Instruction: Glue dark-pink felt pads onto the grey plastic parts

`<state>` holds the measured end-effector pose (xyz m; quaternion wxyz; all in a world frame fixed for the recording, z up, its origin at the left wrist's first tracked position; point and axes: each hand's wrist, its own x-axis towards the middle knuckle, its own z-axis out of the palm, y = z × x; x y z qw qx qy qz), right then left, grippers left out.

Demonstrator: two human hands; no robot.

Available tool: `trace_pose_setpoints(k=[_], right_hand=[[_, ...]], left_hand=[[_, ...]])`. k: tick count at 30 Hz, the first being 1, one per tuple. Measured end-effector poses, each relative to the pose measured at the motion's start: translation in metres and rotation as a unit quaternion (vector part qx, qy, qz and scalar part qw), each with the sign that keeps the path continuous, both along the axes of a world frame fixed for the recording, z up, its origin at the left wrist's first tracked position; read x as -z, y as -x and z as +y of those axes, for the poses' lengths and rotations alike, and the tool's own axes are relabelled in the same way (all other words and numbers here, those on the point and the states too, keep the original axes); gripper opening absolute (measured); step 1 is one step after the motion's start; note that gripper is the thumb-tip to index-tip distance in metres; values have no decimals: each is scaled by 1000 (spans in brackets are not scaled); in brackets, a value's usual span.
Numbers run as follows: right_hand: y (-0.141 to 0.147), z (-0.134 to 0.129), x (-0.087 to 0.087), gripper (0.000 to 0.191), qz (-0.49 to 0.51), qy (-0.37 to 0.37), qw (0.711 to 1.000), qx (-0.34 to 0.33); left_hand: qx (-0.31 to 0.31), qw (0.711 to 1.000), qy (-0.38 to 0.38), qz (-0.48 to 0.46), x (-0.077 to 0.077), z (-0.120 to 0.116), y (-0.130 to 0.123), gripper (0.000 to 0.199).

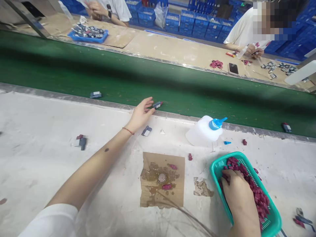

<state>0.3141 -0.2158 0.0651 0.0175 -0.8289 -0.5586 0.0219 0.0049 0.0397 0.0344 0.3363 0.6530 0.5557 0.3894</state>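
1. A pale, smeared worktop (pixel 113 204) is filling the lower frame, and a green belt (pixel 197 90) is crossing above it from left to right.
2. Beyond the belt, a brown bench (pixel 160 49) is running across the upper frame, with blue crates (pixel 187 21) standing behind it.
3. One person (pixel 118 11) is sitting at upper left near a loaded blue tray (pixel 98 40); another person (pixel 243 28) is handling something small at upper right, near a phone (pixel 233 68).
4. A white bottle (pixel 203 131) with a blue nozzle is standing right of centre, near the belt's edge.
5. At lower centre, a stained cardboard sheet (pixel 177 161) is lying flat, bearing a round disc (pixel 162 178) and two maroon bits (pixel 166 187).
6. The left hand (pixel 142 113) is reaching to the belt's near edge at centre, its fingers parting loosely beside a blue-grey piece (pixel 157 105) lying on the belt; whether they are touching is unclear.
7. The right hand (pixel 237 187) is dipping into a green basket (pixel 237 154) at lower right, its fingers curling down among maroon pieces (pixel 259 197); its fingertips are hiding, so I cannot tell whether it is gripping any.
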Motion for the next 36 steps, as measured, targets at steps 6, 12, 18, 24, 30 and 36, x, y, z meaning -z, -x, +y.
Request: trace_pose_setpoints(k=[6, 12, 18, 24, 30, 36], right_hand=[[1, 4, 1, 24, 8, 29, 999, 21], [6, 12, -4, 30, 42, 49, 998, 18], [1, 14, -1, 24, 17, 45, 998, 36], [6, 15, -15, 18, 84, 13, 992, 90], [20, 14, -33, 29, 311, -163, 934, 70], [52, 21, -33, 19, 424, -165, 888, -73]], left_hand=[[47, 978, -83, 187, -2, -49, 8, 35], [-14, 966, -108, 233, 4, -44, 50, 37], [-108, 970, -108, 188, 8, 21, 116, 42], [-130, 977, -125, 117, -1, 30, 126, 52], [-152, 985, -81, 6, 3, 3, 100, 54], [-25, 991, 66, -116, -7, -83, 54, 40]])
